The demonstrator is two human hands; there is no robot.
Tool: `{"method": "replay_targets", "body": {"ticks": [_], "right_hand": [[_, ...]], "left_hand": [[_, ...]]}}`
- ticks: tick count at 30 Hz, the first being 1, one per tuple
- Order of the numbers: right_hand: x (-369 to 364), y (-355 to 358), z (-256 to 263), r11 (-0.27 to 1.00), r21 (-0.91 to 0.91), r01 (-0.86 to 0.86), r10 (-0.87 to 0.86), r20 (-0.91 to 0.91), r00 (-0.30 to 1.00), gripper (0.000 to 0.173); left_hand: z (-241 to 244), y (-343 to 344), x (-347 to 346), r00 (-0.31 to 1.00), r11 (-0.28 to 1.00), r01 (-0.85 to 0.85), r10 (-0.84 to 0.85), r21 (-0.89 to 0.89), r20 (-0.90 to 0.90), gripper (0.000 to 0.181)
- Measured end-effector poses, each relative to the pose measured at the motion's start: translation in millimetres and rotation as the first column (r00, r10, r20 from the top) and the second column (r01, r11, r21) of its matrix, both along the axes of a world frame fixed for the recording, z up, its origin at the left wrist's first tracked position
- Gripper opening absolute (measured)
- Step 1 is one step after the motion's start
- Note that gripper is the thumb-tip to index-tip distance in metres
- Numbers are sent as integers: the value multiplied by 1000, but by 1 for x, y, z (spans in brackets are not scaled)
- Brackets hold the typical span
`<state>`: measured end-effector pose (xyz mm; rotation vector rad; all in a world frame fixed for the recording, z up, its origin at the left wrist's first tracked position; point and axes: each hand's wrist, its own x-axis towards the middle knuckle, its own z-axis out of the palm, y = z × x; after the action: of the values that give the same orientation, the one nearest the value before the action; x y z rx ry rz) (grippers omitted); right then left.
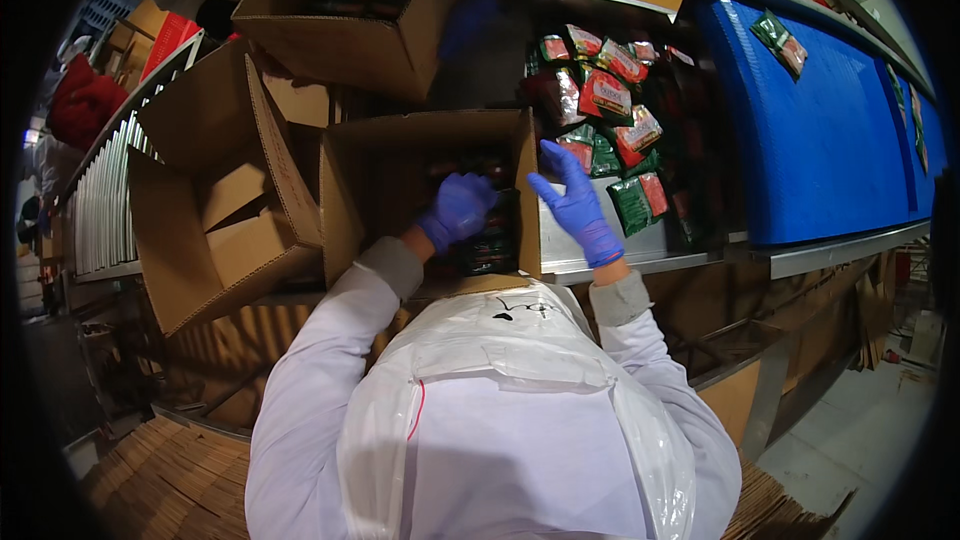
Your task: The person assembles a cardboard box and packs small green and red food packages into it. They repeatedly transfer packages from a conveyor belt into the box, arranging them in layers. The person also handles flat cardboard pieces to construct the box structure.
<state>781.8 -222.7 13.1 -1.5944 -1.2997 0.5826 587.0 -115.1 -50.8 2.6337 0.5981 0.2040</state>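
My left hand (pixel 457 211), in a blue-violet glove, reaches into an open cardboard box (pixel 529 217) right in front of me. Its fingers are curled above dark packets (pixel 491 249) lined up along the box's right side; whether it grips one is hidden. Outside that right wall, my right hand (pixel 576 202) is spread over a metal surface (pixel 566 244), thumb and fingers apart, nothing in it. Just beyond it lies a heap of red and green foil packets (pixel 606 96). One green and red packet (pixel 639 202) rests to the right of my right hand.
A second open carton (pixel 180 255) stands at left beside a roller conveyor (pixel 109 195). Across from me, a gloved co-worker's hand (pixel 472 19) is by another packet-filled box (pixel 337 49). At right, a blue conveyor belt (pixel 810 142) carries a few packets. Flattened cardboard (pixel 165 480) is stacked below left.
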Motion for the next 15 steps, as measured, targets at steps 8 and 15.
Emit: {"method": "replay_targets", "body": {"ticks": [8, 15], "right_hand": [[-49, -12, -22, 939, -285, -192, -59, -684, 727, 100], [-43, -7, -70, 949, -228, -218, 32, -616, 787, 101]], "left_hand": [[-4, 47, -43, 460, 319, -501, 886, -805, 65, 32], [29, 0, -24, 644, 180, -254, 764, -950, -28, 56]]}}
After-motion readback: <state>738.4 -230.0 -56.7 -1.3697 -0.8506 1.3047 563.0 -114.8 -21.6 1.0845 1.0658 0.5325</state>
